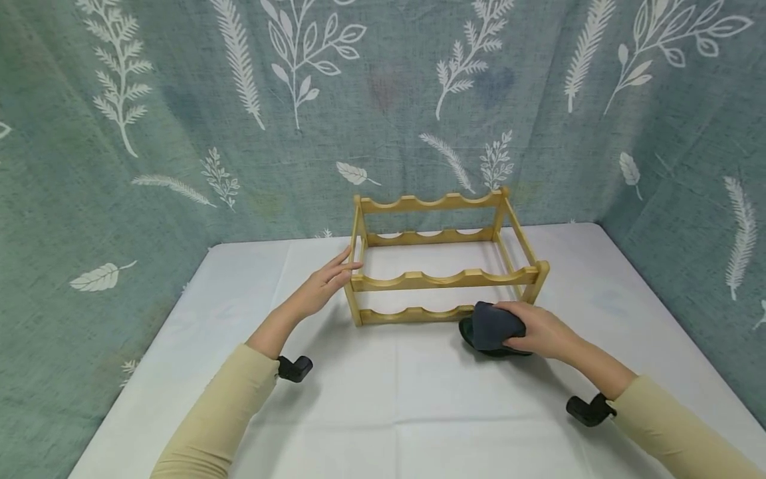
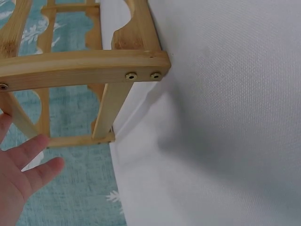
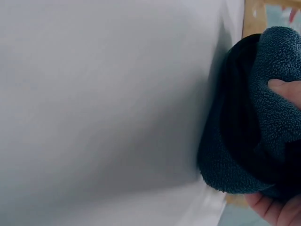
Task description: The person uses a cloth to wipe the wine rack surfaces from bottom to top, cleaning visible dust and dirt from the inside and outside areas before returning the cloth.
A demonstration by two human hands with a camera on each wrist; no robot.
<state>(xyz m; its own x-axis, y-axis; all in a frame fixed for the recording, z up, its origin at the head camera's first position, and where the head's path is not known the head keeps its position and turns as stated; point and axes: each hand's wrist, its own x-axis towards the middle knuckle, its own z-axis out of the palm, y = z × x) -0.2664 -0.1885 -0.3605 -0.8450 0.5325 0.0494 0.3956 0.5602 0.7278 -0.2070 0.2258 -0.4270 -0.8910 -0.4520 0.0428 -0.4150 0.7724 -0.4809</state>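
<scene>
Near approach: bare white table (image 1: 359,412) extends between the left sleeve (image 1: 215,412) and the right sleeve (image 1: 664,422), up to the wooden rack (image 1: 413,282). Top access: the rack is open between its near upper rail (image 1: 473,279) and far upper rail (image 1: 409,203). Near slot: an opening runs between the near upper rail and near lower rail (image 1: 413,315); toward its right end, the dark cloth (image 1: 497,326) and right hand (image 1: 541,330) obstruct approach. Left side: the left hand (image 1: 317,289) obstructs the end frame (image 1: 353,307). Right side: bare table separates rack and side curtain (image 1: 670,213). Far limit: back curtain (image 1: 383,120)

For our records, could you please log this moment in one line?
left hand: spread beside wooden rack | right hand: grips bundled dark cloth by rack's front | rack: stands on white table
</scene>
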